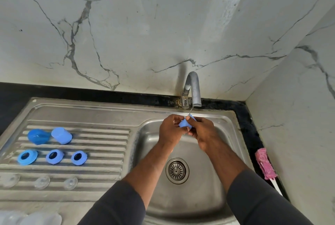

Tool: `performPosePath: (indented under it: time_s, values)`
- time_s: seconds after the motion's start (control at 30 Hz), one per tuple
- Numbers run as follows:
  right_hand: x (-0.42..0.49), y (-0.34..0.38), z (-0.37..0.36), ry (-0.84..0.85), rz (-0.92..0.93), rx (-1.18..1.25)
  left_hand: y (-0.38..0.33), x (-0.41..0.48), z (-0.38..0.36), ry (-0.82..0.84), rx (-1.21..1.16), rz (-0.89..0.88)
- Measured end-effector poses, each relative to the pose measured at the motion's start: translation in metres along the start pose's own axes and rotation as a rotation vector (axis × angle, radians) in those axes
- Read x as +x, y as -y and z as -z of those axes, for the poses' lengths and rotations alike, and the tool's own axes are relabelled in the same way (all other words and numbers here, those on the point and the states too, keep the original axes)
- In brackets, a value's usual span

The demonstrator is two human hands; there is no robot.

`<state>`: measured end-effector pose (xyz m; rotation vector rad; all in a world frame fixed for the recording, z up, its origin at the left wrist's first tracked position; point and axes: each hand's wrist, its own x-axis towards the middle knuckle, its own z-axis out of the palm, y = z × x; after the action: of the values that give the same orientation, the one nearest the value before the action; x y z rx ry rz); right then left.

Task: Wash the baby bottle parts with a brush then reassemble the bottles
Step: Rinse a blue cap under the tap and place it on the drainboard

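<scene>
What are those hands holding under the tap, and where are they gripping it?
A light blue bottle cap. The left hand and right hand pinch it by its outer sides, with the right thumb on its upper edge.

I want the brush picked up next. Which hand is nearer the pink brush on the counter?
Right. The brush lies on the counter right of the right hand; the left hand, sharing the blue cap, is further left.

Black counter (248, 128) w/ steel drainboard (101, 112) left of basin. On drainboard: 2 blue caps (39, 136) (61, 135) at back, 3 blue rings (27, 157) (54, 156) (78, 157) mid row, 3 clear nipples (9, 180) (42, 182) (70, 183) in front. On counter strip at right, by wall: pink brush (265, 164).
</scene>
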<state>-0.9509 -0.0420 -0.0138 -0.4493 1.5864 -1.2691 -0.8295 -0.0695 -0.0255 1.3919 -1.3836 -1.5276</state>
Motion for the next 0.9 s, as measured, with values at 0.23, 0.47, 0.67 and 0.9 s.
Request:
performPosePath:
  time_s: [0.23,0.47,0.67,0.9]
  values:
    - [-0.006,0.01,0.002,0.061,-0.053,0.261,-0.006,-0.003,0.011,0.099,-0.391,0.238]
    - [-0.011,0.009,0.006,0.105,-0.113,0.237,-0.002,-0.006,0.006,-0.068,-0.203,0.066]
    - [-0.017,0.006,0.003,0.116,-0.122,0.171,-0.002,-0.016,0.005,-0.083,-0.166,-0.019]
    - [-0.013,0.002,0.0,0.111,0.215,-0.536,0.001,-0.018,0.011,0.049,-0.091,0.109]
